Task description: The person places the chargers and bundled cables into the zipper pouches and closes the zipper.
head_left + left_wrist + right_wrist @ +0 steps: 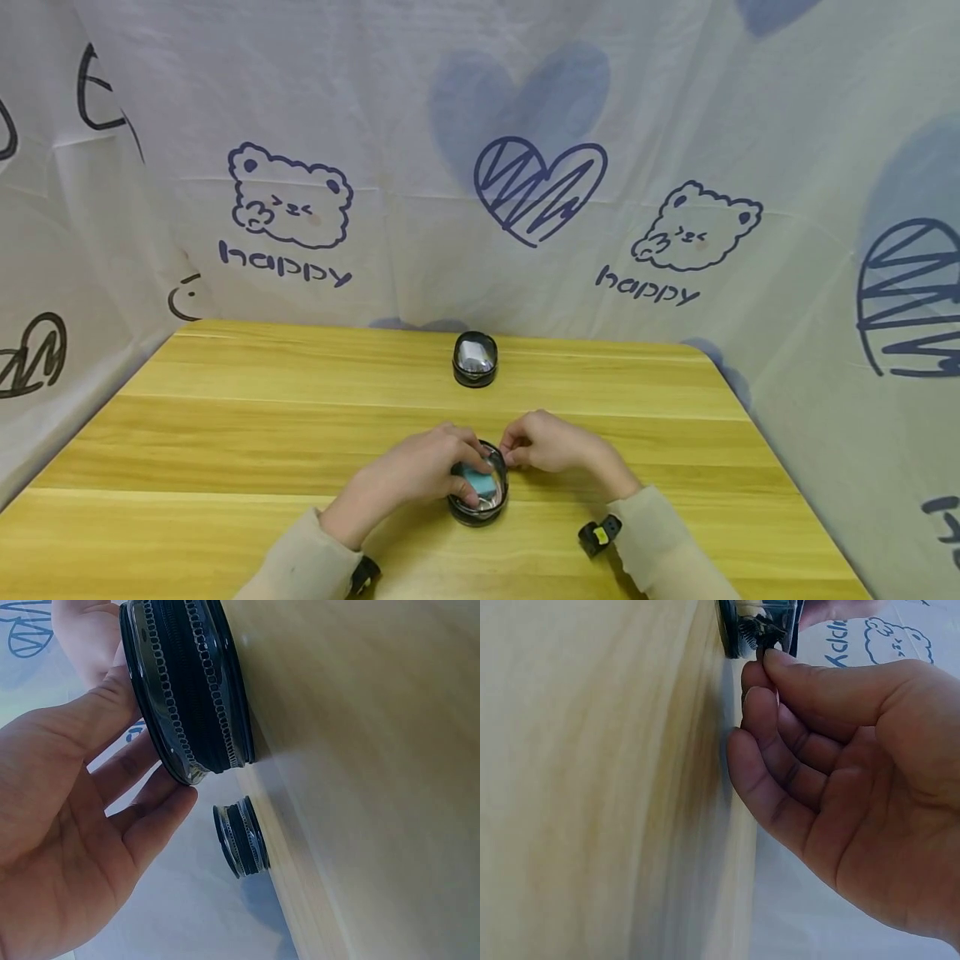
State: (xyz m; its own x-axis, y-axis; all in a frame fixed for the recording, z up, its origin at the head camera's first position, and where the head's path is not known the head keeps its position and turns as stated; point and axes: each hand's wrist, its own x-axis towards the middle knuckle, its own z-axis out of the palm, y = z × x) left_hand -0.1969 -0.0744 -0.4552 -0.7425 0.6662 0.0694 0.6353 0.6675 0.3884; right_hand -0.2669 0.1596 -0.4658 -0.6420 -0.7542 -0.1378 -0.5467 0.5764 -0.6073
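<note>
Wooden table (225, 433): two round zip cases (477, 493)

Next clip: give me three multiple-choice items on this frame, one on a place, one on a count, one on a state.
1. Where is the far zippered case?
A. near the table's back edge
B. under the left hand
C. off the table

2. How many round zippered cases are there?
A. one
B. two
C. three

3. What is the right hand doing?
A. lying flat on the table
B. pinching the zipper pull of the near zippered case
C. holding the far case

Key: 1 A, the head view shows it beyond both hands; 2 B, one between the hands, one behind; 3 B, the right wrist view shows thumb and finger closed on the pull, while the left hand steadies the case.
</note>
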